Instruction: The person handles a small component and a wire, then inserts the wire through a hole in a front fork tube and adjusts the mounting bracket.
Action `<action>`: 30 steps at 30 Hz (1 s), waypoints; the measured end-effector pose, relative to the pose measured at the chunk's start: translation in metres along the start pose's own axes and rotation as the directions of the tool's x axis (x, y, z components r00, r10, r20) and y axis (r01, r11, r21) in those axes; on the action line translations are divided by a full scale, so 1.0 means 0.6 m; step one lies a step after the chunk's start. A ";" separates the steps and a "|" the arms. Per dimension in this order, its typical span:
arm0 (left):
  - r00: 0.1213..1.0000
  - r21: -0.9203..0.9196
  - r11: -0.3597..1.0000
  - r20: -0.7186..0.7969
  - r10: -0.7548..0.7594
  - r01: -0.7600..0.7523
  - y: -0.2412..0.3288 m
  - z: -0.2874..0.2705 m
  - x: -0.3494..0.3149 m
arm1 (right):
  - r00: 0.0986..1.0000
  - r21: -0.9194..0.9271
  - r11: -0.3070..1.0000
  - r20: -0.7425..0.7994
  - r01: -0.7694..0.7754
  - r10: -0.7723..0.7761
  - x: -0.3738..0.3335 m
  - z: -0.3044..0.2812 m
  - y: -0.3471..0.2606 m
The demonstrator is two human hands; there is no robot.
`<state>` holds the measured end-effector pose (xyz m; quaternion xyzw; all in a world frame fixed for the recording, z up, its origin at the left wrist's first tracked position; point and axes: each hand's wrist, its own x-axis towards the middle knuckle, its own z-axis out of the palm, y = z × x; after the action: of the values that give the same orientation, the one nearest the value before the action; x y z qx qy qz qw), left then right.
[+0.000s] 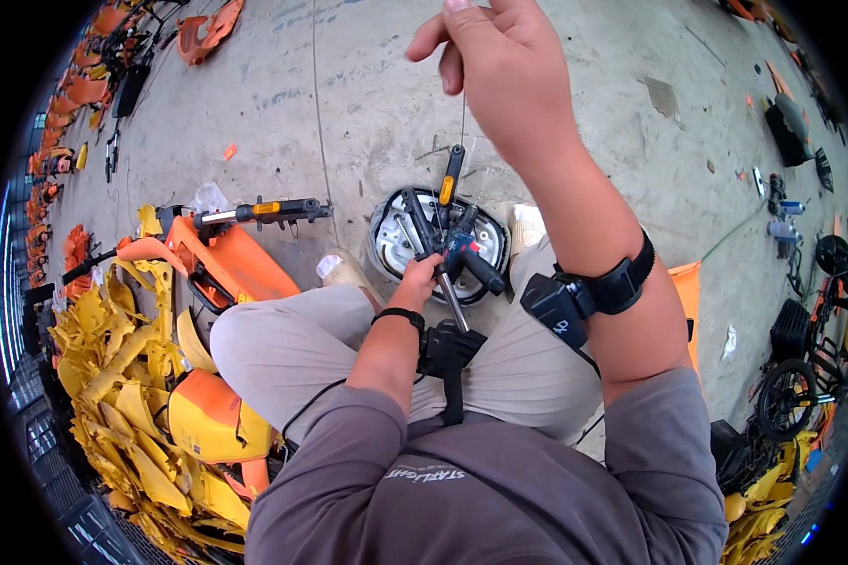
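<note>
My left hand is closed around a black and chrome tube that looks like a shock absorber or fork leg. The tube slants over a round, black-rimmed, silver-lined container on the floor between my legs. Against it in the container lies a dark power drill with blue and red parts. A black part with an orange-yellow reflector juts past the container's far rim. My right hand is raised at the top, its fingers loosely bent and apart. Some fingertips are cut off by the frame; nothing shows in that hand.
To my left lie an orange plastic body panel, a similar tube with a reflector and a heap of yellow plastic pieces. Cans and a wheeled frame are on the right. Orange parts line the far left.
</note>
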<state>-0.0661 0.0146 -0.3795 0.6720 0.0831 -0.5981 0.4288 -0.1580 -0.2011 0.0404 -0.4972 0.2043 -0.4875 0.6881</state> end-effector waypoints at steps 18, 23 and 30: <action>0.923 -0.079 0.944 0.194 0.331 -0.322 0.208 0.067 -0.136 | 0.815 -0.617 0.547 -0.314 -0.565 0.488 0.090 -0.162 0.133; 0.904 -0.103 0.930 0.220 0.367 -0.353 0.230 0.079 -0.180 | 0.835 -0.473 0.690 -0.369 -0.547 0.409 0.092 -0.156 0.144; 0.876 -0.143 0.919 0.281 0.393 -0.366 0.228 0.079 -0.225 | 0.804 -0.449 0.667 -0.342 -0.594 0.486 0.085 -0.137 0.133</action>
<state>-0.0516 -0.0479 -0.1922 0.5560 -0.0918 -0.5944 0.5738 -0.1611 -0.2833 -0.0545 -0.5353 0.5361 -0.2291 0.6112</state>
